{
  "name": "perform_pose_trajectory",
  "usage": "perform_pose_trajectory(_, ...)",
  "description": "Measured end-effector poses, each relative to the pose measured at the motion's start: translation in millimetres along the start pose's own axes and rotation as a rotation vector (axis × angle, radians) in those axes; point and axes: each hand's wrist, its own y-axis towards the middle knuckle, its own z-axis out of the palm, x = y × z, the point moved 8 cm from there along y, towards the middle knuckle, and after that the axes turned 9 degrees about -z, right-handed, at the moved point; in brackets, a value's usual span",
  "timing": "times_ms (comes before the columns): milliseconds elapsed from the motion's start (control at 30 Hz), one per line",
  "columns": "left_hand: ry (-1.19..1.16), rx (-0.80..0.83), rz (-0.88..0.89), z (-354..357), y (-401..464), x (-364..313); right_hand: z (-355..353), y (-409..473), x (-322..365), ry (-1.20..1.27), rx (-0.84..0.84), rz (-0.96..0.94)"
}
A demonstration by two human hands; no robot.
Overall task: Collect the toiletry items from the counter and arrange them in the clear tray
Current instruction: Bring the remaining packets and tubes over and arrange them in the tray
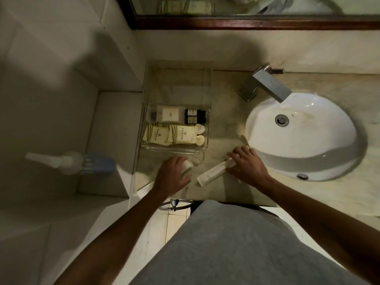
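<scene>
Bathroom: sink, faucet, mirror

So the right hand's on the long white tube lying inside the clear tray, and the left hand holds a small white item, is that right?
Not quite. The head view shows the tube lying on the counter, outside the tray, beside its near right corner. The right hand does rest on the tube, and the left hand holds a small white item.
</scene>
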Motion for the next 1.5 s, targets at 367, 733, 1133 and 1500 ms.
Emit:
perform_pose_trajectory(367, 0.234, 0.155, 0.249, 56, 22, -108, 0, -21, -6, 0.033, -0.018, -0.083)
perform_pose_trajectory(733, 0.156, -0.199, -0.066, -103, 74, 28, -75, 124, 64, 0.122, -0.26, -0.037)
perform_pose_trajectory(1133, 0.113, -0.048, -0.17, -2, -54, 85, 30, 108, 152, -0.034, 0.267, -0.365)
perform_pose_trajectory(1500, 0.102, -0.36, 0.046, -68, 20, 54, -46, 114, 101, 0.085, -0.18, -0.218)
